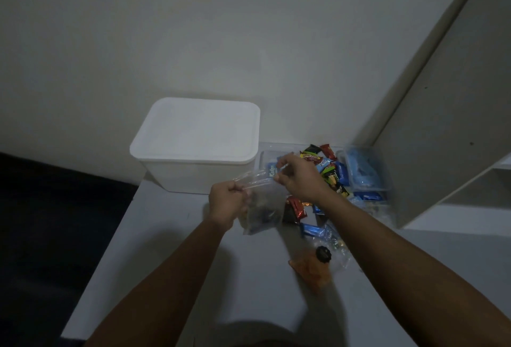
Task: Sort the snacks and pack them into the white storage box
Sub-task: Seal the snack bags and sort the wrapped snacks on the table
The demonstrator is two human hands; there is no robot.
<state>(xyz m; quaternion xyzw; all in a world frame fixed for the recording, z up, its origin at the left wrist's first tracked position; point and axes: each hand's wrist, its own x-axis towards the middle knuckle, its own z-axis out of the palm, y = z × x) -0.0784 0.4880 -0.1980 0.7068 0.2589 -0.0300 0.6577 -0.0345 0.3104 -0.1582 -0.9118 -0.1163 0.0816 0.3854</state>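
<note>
A clear plastic bag (262,209) with several small snacks inside hangs above the table in front of the white storage box (193,153), whose lid is on. My left hand (228,203) pinches the bag's top edge at the left. My right hand (297,178) pinches the same edge at the right. A pile of wrapped snacks (330,174) in red, blue, green and black lies to the right of the box, partly behind my right hand.
A clear container (365,169) with blue contents sits at the far right of the grey table (171,250). An orange pouch with a black cap (315,266) and blue wrappers (315,230) lie under my right forearm. White shelving rises at right.
</note>
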